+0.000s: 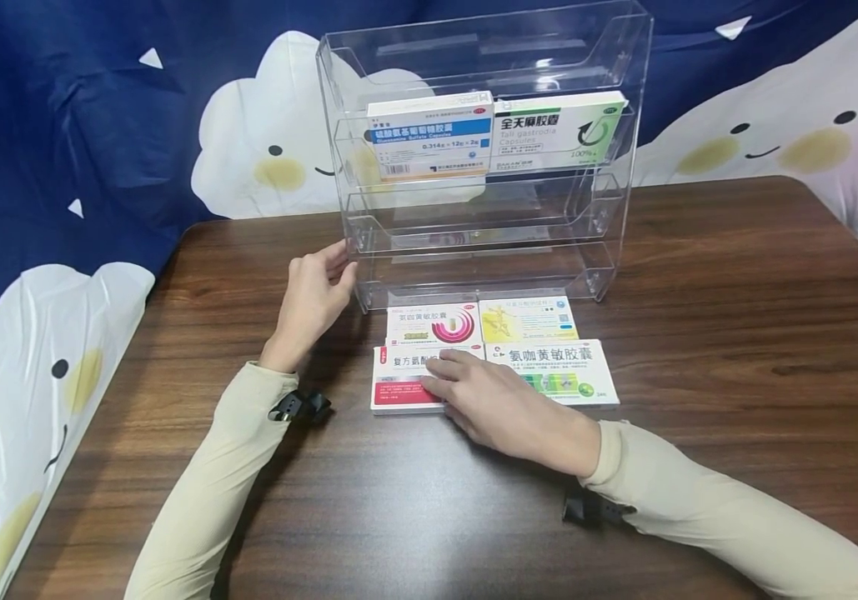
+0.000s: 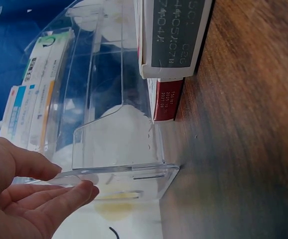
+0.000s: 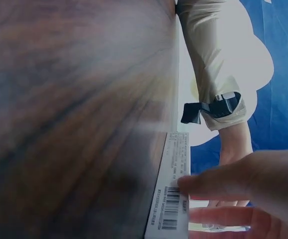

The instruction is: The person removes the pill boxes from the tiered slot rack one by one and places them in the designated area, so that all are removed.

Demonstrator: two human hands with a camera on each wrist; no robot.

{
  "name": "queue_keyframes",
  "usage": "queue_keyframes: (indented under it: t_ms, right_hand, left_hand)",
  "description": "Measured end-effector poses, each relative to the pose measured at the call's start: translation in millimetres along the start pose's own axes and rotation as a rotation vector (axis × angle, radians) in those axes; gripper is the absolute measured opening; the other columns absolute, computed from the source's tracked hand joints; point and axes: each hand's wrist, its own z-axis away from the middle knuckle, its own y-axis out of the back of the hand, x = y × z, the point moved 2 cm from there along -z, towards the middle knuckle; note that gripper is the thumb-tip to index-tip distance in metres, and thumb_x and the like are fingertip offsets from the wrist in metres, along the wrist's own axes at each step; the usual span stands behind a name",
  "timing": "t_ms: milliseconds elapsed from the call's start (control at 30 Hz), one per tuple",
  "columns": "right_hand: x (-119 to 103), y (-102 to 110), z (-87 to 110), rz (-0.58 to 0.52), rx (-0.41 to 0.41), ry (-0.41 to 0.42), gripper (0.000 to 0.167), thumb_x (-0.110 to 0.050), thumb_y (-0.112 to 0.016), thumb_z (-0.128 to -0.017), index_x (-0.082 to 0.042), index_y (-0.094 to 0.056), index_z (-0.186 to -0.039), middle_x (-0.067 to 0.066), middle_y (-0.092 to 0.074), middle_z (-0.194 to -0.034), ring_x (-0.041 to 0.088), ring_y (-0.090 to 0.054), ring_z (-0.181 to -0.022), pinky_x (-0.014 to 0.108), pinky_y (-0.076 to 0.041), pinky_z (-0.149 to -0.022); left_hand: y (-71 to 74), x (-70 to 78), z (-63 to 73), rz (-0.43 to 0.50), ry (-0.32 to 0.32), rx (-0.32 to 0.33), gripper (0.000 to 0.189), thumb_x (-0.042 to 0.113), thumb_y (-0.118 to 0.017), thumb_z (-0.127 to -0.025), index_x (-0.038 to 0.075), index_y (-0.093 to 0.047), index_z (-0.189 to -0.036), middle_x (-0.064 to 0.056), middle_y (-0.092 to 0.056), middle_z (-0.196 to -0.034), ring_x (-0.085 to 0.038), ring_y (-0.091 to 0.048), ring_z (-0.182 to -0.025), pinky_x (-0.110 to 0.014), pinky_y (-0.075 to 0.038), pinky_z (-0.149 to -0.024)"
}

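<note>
A clear, tiered acrylic display rack [image 1: 481, 262] stands on the table. My left hand [image 1: 313, 293] pinches its left side panel [image 2: 129, 186], thumb on one face and fingers on the other. Two rows of medicine boxes lie flat before the rack. My right hand [image 1: 499, 408] rests on the red-and-white medicine box [image 1: 398, 387] at front left. Its thumb [image 3: 204, 185] touches the near side with the barcode, and the other fingers lie over the top. Beside it is a green-and-white medicine box [image 1: 586, 375]. Behind lie a pink-ringed medicine box [image 1: 429, 321] and a yellow-and-white medicine box [image 1: 529, 321].
An upper tier of the rack holds a blue-and-white medicine box [image 1: 429, 137] and a green-topped medicine box [image 1: 556, 133], side by side. Behind the wooden table [image 1: 736, 333] hangs a dark blue cloth [image 1: 98, 108] with white clouds. Each wrist wears a black strap.
</note>
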Motion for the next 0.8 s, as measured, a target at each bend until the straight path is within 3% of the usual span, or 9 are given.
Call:
queue_keyframes:
  t_ms: [167,367,667,800]
  right_hand:
    - [10.7,20.3,-2.2,-0.05,0.062,-0.005,0.041,-0.011,-0.075,-0.081,-0.001,-0.066,-0.119,0.022,-0.06,-0.126,0.038,-0.054,-0.12,0.048,-0.045,-0.101]
    - [48.8,67.6,-1.2,-0.133,0.221,-0.131,0.04,-0.004,-0.074,-0.081,0.004,-0.064,-0.118,0.022,-0.062,-0.122,0.035,-0.058,-0.115,0.045,-0.047,-0.1]
    - [109.9,130.0,6.6,0.003,0.427,-0.376,0.037,0.001,-0.072,-0.082,0.006,-0.064,-0.117,0.024,-0.064,-0.119,0.04,-0.06,-0.111,0.048,-0.046,-0.099]
    - [120.6,145.8,6.9,0.047,0.474,-0.408,0.038,0.001,-0.071,-0.082,0.006,-0.063,-0.119,0.024,-0.063,-0.121,0.042,-0.058,-0.114,0.048,-0.044,-0.101]
  left_hand:
    - [0.2,1.7,-0.1,0.001,-0.005,0.0,0.039,0.003,-0.058,-0.092,-0.013,-0.055,-0.127,-0.026,-0.061,-0.118,-0.032,-0.064,-0.108,-0.038,-0.052,-0.093]
    - [0.4,2.2,0.1,0.002,-0.004,0.002,0.038,0.003,-0.058,-0.091,-0.013,-0.056,-0.126,-0.027,-0.062,-0.117,-0.033,-0.064,-0.107,-0.039,-0.052,-0.093]
    - [0.2,0.9,-0.3,-0.011,-0.015,0.001,0.038,0.003,-0.058,-0.091,-0.013,-0.056,-0.126,-0.027,-0.062,-0.117,-0.033,-0.065,-0.107,-0.039,-0.052,-0.093]
    - [1.3,1.7,-0.6,-0.004,-0.019,0.004,0.038,0.002,-0.058,-0.091,-0.013,-0.056,-0.126,-0.027,-0.062,-0.117,-0.033,-0.065,-0.106,-0.039,-0.052,-0.092]
